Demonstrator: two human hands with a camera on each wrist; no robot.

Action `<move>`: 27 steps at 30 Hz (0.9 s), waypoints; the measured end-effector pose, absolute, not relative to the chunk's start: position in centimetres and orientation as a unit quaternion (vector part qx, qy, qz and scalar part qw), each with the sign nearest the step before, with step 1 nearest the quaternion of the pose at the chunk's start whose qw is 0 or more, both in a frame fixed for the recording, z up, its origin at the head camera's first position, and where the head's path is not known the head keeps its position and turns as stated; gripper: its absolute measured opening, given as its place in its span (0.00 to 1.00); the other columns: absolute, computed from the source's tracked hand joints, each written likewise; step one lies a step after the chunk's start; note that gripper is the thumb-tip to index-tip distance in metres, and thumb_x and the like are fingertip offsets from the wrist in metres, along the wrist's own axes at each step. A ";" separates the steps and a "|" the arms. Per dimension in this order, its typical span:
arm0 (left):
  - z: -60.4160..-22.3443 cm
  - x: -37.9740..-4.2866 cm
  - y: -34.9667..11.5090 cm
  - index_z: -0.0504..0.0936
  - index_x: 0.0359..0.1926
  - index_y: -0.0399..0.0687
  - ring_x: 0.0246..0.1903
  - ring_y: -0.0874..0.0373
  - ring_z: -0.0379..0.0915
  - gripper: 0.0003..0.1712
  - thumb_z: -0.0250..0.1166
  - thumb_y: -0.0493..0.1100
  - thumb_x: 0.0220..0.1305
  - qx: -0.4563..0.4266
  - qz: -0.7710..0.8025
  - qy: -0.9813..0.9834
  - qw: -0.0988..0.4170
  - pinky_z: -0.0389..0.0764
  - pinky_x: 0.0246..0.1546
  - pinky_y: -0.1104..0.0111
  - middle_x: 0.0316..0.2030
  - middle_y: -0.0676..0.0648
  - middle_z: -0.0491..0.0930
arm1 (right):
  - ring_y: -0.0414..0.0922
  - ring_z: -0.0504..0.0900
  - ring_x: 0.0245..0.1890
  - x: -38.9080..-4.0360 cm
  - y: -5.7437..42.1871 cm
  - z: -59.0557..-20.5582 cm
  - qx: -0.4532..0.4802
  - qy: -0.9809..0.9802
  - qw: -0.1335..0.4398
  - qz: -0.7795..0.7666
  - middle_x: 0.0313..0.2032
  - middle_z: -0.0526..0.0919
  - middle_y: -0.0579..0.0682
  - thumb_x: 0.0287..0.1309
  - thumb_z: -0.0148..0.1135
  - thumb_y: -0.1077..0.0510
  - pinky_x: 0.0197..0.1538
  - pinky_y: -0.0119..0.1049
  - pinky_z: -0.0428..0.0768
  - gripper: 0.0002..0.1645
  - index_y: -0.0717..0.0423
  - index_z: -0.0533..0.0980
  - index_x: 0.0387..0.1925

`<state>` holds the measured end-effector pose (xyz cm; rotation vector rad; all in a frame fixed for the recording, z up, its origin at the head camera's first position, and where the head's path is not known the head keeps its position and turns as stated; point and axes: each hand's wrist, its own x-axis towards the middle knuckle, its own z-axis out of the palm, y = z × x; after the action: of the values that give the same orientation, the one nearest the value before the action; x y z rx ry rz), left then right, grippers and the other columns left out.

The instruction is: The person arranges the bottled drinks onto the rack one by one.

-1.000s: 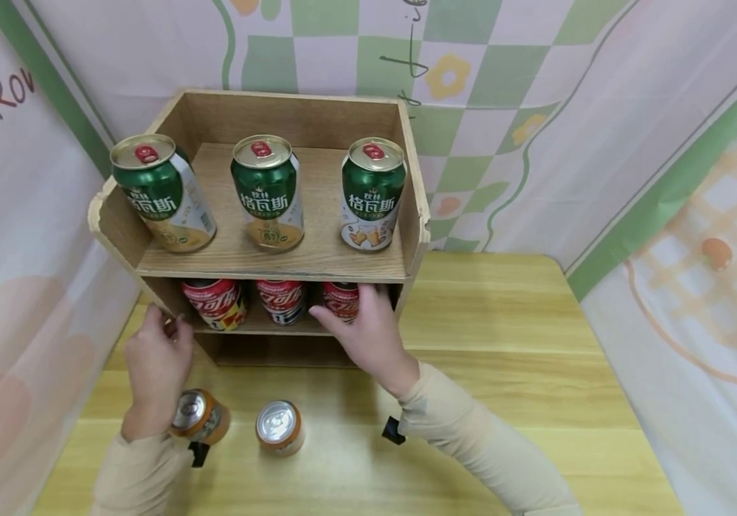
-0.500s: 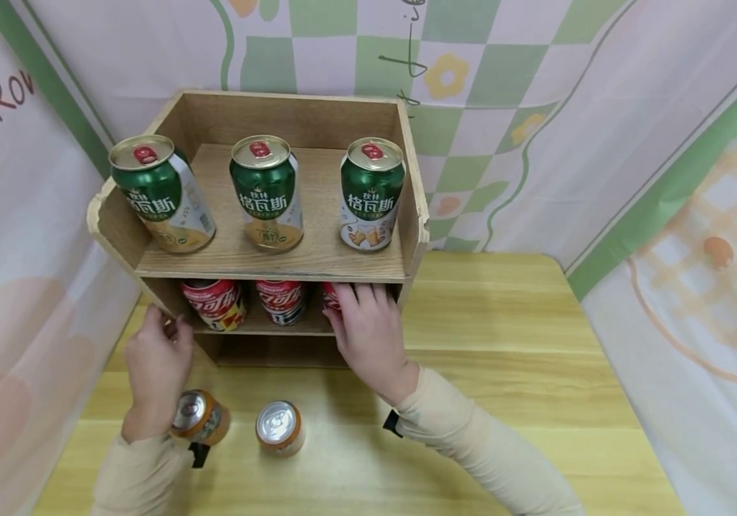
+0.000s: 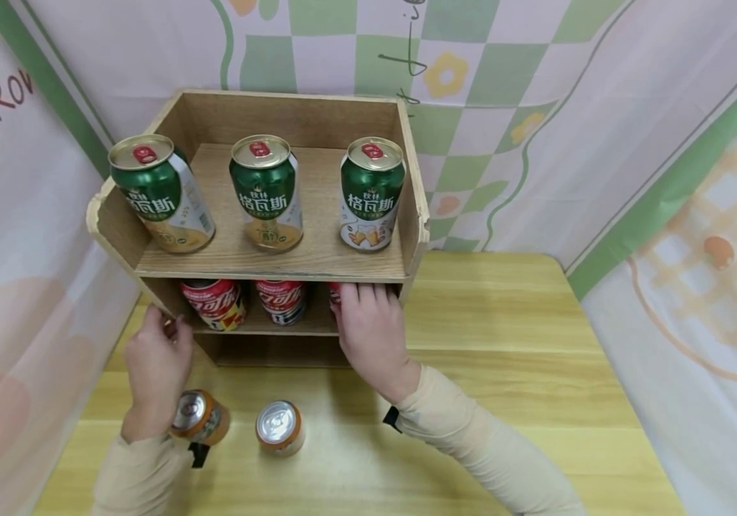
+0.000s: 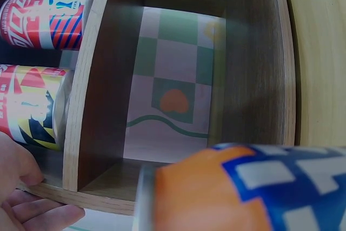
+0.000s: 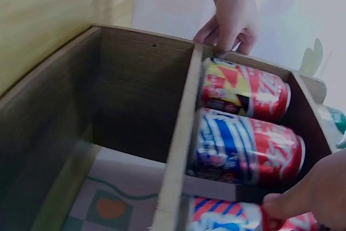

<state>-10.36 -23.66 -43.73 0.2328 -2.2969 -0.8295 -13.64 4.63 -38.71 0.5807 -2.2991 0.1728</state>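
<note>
My right hand (image 3: 375, 344) reaches into the middle level of the wooden shelf (image 3: 323, 193). It holds the rightmost red cola can (image 5: 224, 215), thumb on the can's near side; the far fingertips are hidden under the upper board. In the head view only a sliver of that can shows. My left hand (image 3: 158, 362) grips the shelf's left side panel, thumb inside and fingers outside in the left wrist view. Two more red cola cans stand on the same level, one at the left (image 3: 215, 304) and one in the middle (image 3: 282, 301).
Three green-and-white cans stand on the top level, including a middle one (image 3: 267, 193). Two orange cans are on the wooden table (image 3: 497, 322): one (image 3: 203, 419) beside my left wrist, another (image 3: 280, 428) before the shelf. Patterned cloth (image 3: 459, 143) hangs behind and at both sides.
My right hand's thumb and fingers have closed in around the rightmost cola can, which has shifted slightly to the right. The left hand has stayed on the side panel.
</note>
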 end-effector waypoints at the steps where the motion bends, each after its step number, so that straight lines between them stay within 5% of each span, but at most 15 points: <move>1: -43.7 -10.4 -23.6 0.77 0.41 0.26 0.28 0.30 0.83 0.08 0.59 0.30 0.64 0.088 -0.318 -0.882 0.338 0.84 0.28 0.40 0.32 0.25 0.84 | 0.56 0.80 0.29 -13.6 4.6 -38.6 0.224 -0.898 0.375 0.061 0.29 0.79 0.55 0.53 0.77 0.54 0.25 0.46 0.77 0.20 0.59 0.74 0.38; 27: -43.8 -10.3 -23.7 0.77 0.41 0.25 0.28 0.30 0.83 0.08 0.58 0.30 0.64 0.084 -0.315 -0.882 0.341 0.83 0.28 0.39 0.32 0.25 0.84 | 0.55 0.80 0.26 -13.8 4.6 -38.9 0.205 -0.898 0.387 0.048 0.26 0.78 0.55 0.50 0.79 0.55 0.22 0.46 0.77 0.20 0.59 0.74 0.36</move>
<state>-10.33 -23.65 -43.81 0.2173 -2.2941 -0.8197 -13.75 4.61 -38.89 0.5212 -2.2856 0.1229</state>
